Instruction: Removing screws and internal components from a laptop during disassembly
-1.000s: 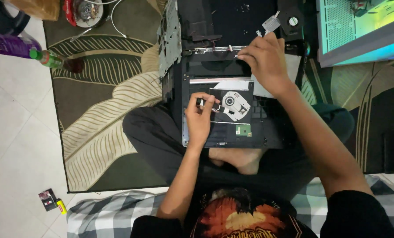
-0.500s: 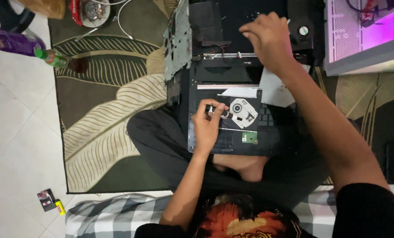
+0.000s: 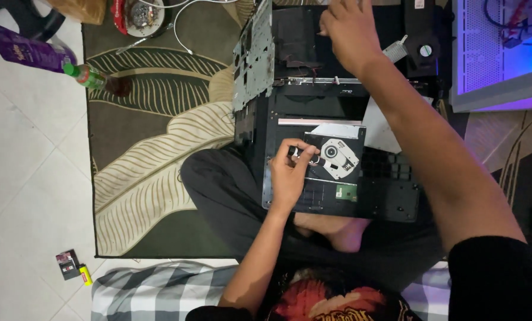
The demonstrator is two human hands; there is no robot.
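Note:
A black laptop base [image 3: 391, 196] lies opened on my crossed legs, with an optical drive [image 3: 336, 156] exposed on top. My left hand [image 3: 290, 175] rests on the base and pinches a small dark tool [image 3: 301, 154] whose tip touches the drive's left side. My right hand [image 3: 346, 32] reaches far forward over the laptop's dark screen part [image 3: 301, 41]; whether its curled fingers hold anything I cannot tell. A grey metal frame plate [image 3: 253, 56] stands tilted at the laptop's left edge.
A green leaf-pattern rug [image 3: 153, 154] lies on white floor tiles [image 3: 22, 178]. A bottle [image 3: 93, 77], a purple packet [image 3: 25, 50] and a round container [image 3: 138, 15] sit at the far left. A lit computer case [image 3: 504, 53] stands right. A checked cloth [image 3: 153, 291] lies near me.
My right hand has moved forward and up from the laptop's hinge area toward the screen part. The left hand stays on the drive with the tool. The case light went from green to purple-blue.

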